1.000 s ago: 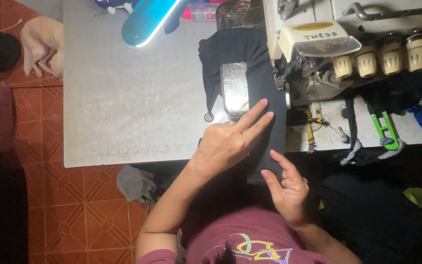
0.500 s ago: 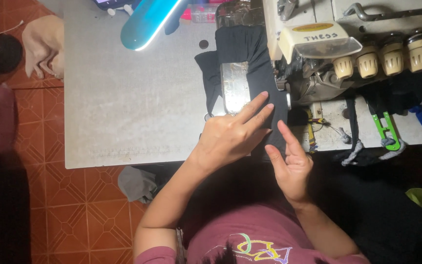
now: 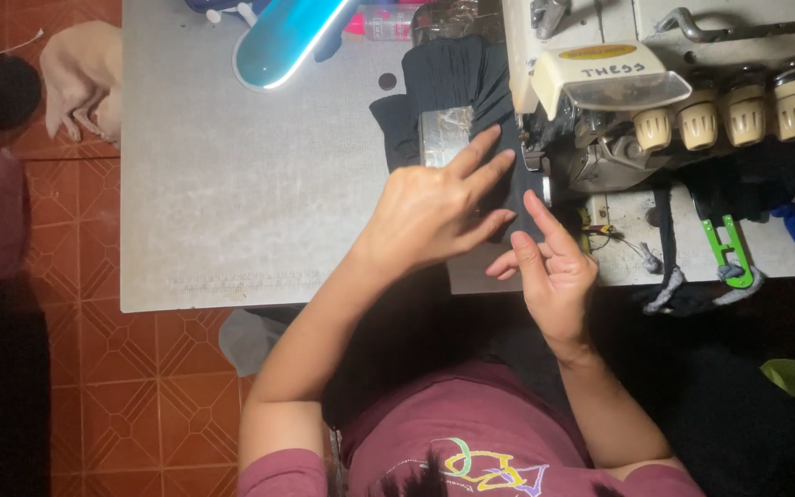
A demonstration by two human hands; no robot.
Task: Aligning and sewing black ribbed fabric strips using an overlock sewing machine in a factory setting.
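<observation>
A piece of black fabric [image 3: 457, 83] lies on the grey table [image 3: 232, 202], running under the head of a cream sewing machine [image 3: 618, 83]. My left hand [image 3: 430, 212] rests flat on the fabric with its fingers spread, close to the machine's needle area. My right hand [image 3: 552, 271] is at the fabric's near edge by the table front, fingers pinching the cloth. A clear shiny plate [image 3: 443, 133] shows beside the fabric, just beyond my left fingers.
A teal and white oval object [image 3: 287, 37] lies at the table's back. Several thread knobs [image 3: 724, 115] line the machine's right side. A green-handled tool [image 3: 724, 244] and dark scraps hang at the right. A beige cloth [image 3: 80, 78] lies on the orange tiled floor.
Both hands have moved forward along the black fabric toward the machine. My right hand rose from my lap to the fabric's near edge.
</observation>
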